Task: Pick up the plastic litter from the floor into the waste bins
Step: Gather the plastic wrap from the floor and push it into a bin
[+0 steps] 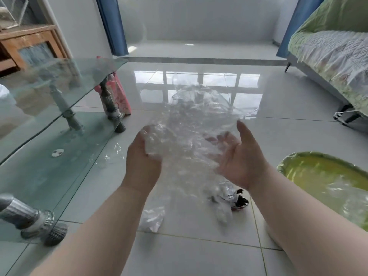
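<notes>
A large crumpled sheet of clear plastic film [191,120] hangs in the air between both hands. My left hand [142,160] grips its lower left part with closed fingers. On the sheet's right side, my right hand [242,156] lies palm-in with thumb up and fingers spread against the film. A green-lined waste bin [294,166] stands on the floor at the right, clear plastic inside it. On the tiles below lie a small clear bag [152,217], a black, white and red wrapper [238,201] and a clear scrap [113,154].
A two-tier glass coffee table [59,90] with metal legs fills the left side. A pink bag [121,96] leans behind its far leg. A sofa with a green cover [330,52] stands at the right. Glossy tiled floor stretches ahead to the blue curtains [111,24].
</notes>
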